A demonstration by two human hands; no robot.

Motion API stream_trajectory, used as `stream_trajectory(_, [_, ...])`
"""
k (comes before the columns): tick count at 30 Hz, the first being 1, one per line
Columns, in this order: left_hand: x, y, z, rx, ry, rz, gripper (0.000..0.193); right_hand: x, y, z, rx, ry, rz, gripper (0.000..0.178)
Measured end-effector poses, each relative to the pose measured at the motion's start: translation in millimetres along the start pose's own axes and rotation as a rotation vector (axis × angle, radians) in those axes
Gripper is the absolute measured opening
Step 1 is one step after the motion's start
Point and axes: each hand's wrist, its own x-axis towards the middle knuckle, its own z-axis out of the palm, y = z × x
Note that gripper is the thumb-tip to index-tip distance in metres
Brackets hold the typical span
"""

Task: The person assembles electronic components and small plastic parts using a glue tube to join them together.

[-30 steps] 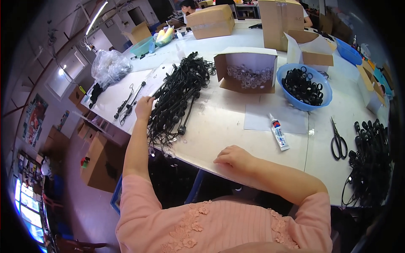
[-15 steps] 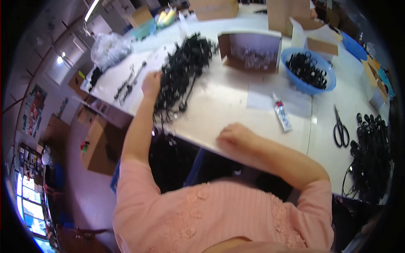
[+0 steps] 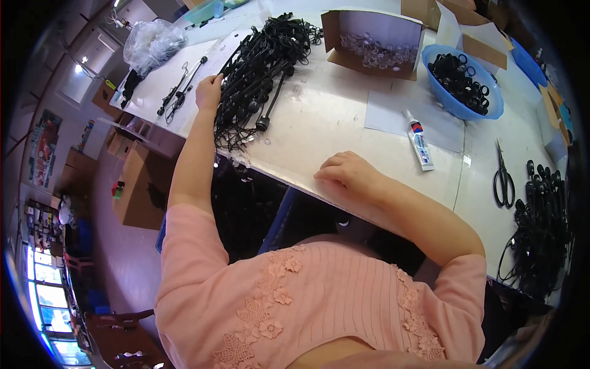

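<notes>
My left hand (image 3: 208,92) is at the left side of a tangled heap of black cables with small round-ended parts (image 3: 255,80). Its fingers are curled inward beside the heap, and whatever they may grip is too small to make out. Left of this hand, a few thin black corded pieces (image 3: 178,92) lie apart on the white table (image 3: 326,123). My right hand (image 3: 350,172) rests near the table's front edge, its fingers loosely bent and slightly apart with nothing visible in them. Beyond it lies a white, red and blue tube (image 3: 420,144) on a white sheet of paper (image 3: 384,117).
A cardboard box (image 3: 372,46) with clear small pieces stands at the back, beside a blue bowl (image 3: 462,83) of black rings. Black scissors (image 3: 503,178) and a bundle of black cabled parts (image 3: 541,227) lie right. A clear plastic bag (image 3: 153,44) sits far left.
The whole scene has shifted upward in the picture as my view tilted down. Both hands keep about the same places relative to the heap and the table edge.
</notes>
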Motion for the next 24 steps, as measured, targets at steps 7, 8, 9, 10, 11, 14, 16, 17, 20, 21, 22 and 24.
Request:
stream_trajectory(7, [-19, 35, 16, 0.073, 0.155, 0.511, 0.030, 0, 7, 1, 0.002, 0.011, -0.016, 0.017])
stream_trajectory(8, [-31, 53, 15, 0.088, 0.033, 0.551, 0.030, -1, 8, 1, 0.001, 0.006, -0.010, 0.018])
stream_trajectory(9, [-40, 63, 16, 0.181, -0.007, 0.606, 0.030, -1, 8, 1, 0.002, 0.008, -0.008, 0.018])
stream_trajectory(10, [-46, 68, 18, 0.261, -0.038, 0.670, 0.029, -1, 7, 1, 0.003, 0.003, -0.005, 0.018])
stream_trajectory(11, [-51, 72, 20, 0.289, -0.055, 0.664, 0.028, -1, 7, 0, 0.003, -0.004, -0.003, 0.018])
stream_trajectory(14, [-49, 73, 27, 0.316, -0.128, 0.633, 0.025, -1, 6, 0, -0.002, -0.012, -0.011, 0.015])
stream_trajectory(16, [-41, 68, 32, 0.317, -0.179, 0.605, 0.024, -1, 6, 2, -0.003, -0.008, -0.016, 0.015])
stream_trajectory(17, [-36, 69, 33, 0.163, -0.095, 0.524, 0.023, 0, 6, 2, -0.003, -0.003, -0.018, 0.015])
stream_trajectory(20, [-12, 70, 19, -0.128, 0.086, 0.426, 0.024, 1, 9, 1, -0.016, -0.020, -0.017, 0.015])
stream_trajectory(21, [-6, 76, 8, -0.178, 0.151, 0.445, 0.024, 1, 10, 2, -0.016, -0.018, -0.020, 0.015])
stream_trajectory(22, [0, 82, -3, -0.228, 0.218, 0.463, 0.023, 1, 11, 2, -0.022, -0.016, -0.024, 0.015])
stream_trajectory(24, [3, 97, -26, -0.404, 0.220, 0.334, 0.023, 3, 13, 2, -0.038, -0.006, -0.042, 0.015])
